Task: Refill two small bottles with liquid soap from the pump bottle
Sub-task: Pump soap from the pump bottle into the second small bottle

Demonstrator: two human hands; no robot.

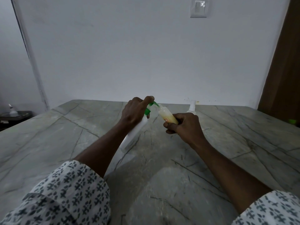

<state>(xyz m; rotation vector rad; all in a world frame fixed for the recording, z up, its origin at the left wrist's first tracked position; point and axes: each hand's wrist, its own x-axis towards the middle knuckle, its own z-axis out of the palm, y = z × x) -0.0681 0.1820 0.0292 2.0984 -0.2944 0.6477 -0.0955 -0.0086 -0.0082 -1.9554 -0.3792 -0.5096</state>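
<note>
Gripping the white pump bottle [135, 135] around its neck with my left hand [134, 112], I have it leaning away from me over the grey veined stone table [68, 143], and its base looks to rest on the stone. My forefinger lies curled over the top of the green pump head [151, 105], whose nozzle points to the right.

My right hand [185, 126] is wrapped round the lower part of a small bottle [167, 116], fingers and thumb closed on it. I hold it tilted to the left so that its open mouth meets the nozzle tip. Pale yellow soap fills most of its clear body, and a little red-edged label shows just above my thumb. The two hands are near each other but not touching; only the nozzle and the bottle mouth join them.

A second small bottle [192, 108] stands upright at the far edge of the table, close to the wall and beyond my right hand. A green cap [292, 121] lies well off to the right on the table. Both of my forearms are bare below white sleeves [69, 192] printed with dark marks.
</note>
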